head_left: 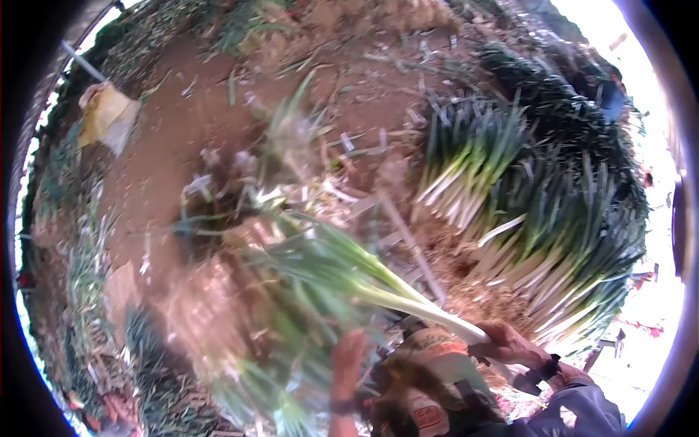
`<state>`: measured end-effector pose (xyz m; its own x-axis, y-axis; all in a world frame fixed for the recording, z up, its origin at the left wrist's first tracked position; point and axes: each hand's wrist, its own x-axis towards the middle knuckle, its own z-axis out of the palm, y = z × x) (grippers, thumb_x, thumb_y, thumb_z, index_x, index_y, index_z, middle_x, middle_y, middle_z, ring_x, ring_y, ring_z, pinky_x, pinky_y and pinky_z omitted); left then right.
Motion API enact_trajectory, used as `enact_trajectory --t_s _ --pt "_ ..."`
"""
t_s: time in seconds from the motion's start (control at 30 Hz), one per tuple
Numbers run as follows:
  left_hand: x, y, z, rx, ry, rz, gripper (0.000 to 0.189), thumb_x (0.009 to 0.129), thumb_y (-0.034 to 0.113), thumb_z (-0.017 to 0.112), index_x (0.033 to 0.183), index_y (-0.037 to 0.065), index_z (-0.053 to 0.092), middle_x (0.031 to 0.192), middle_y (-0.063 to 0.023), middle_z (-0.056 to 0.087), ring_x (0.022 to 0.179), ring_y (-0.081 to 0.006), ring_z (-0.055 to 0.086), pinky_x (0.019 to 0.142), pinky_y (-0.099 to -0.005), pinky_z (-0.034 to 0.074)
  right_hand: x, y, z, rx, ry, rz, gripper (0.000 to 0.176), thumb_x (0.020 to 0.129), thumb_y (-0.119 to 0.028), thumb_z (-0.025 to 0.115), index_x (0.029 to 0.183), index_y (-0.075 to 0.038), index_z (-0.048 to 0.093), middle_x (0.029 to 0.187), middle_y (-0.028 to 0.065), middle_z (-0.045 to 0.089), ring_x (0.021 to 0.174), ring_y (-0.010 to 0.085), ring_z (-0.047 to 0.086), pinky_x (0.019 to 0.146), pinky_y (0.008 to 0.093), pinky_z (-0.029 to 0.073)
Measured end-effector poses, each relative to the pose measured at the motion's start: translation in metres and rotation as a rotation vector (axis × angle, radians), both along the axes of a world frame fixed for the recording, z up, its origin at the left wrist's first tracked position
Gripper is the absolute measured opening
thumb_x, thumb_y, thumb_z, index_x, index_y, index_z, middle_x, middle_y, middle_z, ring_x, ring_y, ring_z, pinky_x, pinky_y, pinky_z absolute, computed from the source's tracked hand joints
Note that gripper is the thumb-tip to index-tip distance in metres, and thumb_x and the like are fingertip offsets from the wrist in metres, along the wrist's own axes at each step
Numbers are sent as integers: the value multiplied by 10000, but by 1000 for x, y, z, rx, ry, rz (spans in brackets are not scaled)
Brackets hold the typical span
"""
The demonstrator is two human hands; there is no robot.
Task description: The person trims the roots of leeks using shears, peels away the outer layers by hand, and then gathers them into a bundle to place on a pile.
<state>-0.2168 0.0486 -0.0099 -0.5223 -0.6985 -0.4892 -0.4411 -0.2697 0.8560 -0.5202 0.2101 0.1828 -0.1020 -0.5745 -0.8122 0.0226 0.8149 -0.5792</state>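
Observation:
Near the lower right, my right hand point(510, 345) is closed around the white root end of a large green onion point(408, 300). Its stalk slants up and left, and its long green leaves fan out over the middle of the view, smeared by motion. My left hand point(349, 355) is at the bottom centre, blurred, beside a loose heap of green onion leaves point(284, 349). Its fingers are too smeared to read, and no held thing shows in it.
Trimmed green onions point(553, 255) lie in a large pile on the right, white ends toward me. A thin bar point(411, 247) slants beside them. Bare soil point(189, 116) with scattered leaf scraps spreads ahead. A pale yellow and white sack point(108, 116) lies at upper left.

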Motion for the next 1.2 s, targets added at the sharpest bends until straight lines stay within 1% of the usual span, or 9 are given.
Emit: enact_trajectory --t_s 0.3,0.33,0.47,0.6,0.63,0.7,0.8,1.13,1.2 --pt "9 13 3 533 10 134 152 954 129 604 1039 13 652 768 -31 630 655 -124 600 586 -311 512 -89 -13 30 -424 208 -563 298 884 -215 728 1035 34 663 725 64 659 542 123 618 451 266 507" --pt "15 23 3 308 -95 92 310 986 278 631 1158 22 658 921 -38 659 718 -143 617 621 -297 506 -101 -13 29 -426 272 -596 280 887 -200 718 1029 33 658 722 63 654 544 125 618 458 264 509" --pt "2 15 22 369 -48 105 267 1006 198 602 1169 -11 637 964 -41 662 817 -131 591 701 -298 485 -155 -10 7 -544 379 -813 211 879 -151 709 974 26 644 711 56 631 572 125 617 500 271 516" --pt "39 39 -53 575 94 210 788 864 624 694 1341 13 552 1360 -111 545 1339 -278 479 1201 -456 333 -228 4 -60 -495 559 -966 170 869 -138 722 948 5 677 730 40 655 572 126 617 516 267 508" --pt "54 47 -83 495 63 165 616 934 497 683 1311 23 575 1253 -95 597 1185 -238 574 1066 -409 469 -246 9 -81 -490 563 -975 173 862 -146 731 937 3 686 734 37 656 575 129 615 523 269 506" --pt "38 40 -63 326 -192 -104 400 999 324 642 1271 34 597 1095 -63 634 973 -178 613 868 -341 535 -270 28 -132 -416 686 -869 134 863 -130 714 947 -26 705 775 33 673 679 141 638 610 297 533" --pt "45 56 -78 299 -114 -8 254 1021 180 599 1227 33 616 967 -34 632 819 -131 583 699 -291 515 -265 68 -203 -29 877 -475 150 851 -129 703 965 -32 712 875 54 688 791 170 652 695 338 548" --pt "76 79 -112 272 -235 -18 250 994 164 628 1213 43 633 887 -45 664 707 -128 597 579 -277 528 -77 53 -281 -284 628 197 232 848 -93 548 1035 -75 685 862 238 679 831 412 685 715 487 548" --pt "78 85 -114 234 -209 -10 250 992 164 629 1219 58 636 884 -40 667 734 -132 617 605 -267 538 -56 38 -266 4 569 349 240 847 -83 553 1049 -75 684 877 231 686 845 404 693 718 499 546"
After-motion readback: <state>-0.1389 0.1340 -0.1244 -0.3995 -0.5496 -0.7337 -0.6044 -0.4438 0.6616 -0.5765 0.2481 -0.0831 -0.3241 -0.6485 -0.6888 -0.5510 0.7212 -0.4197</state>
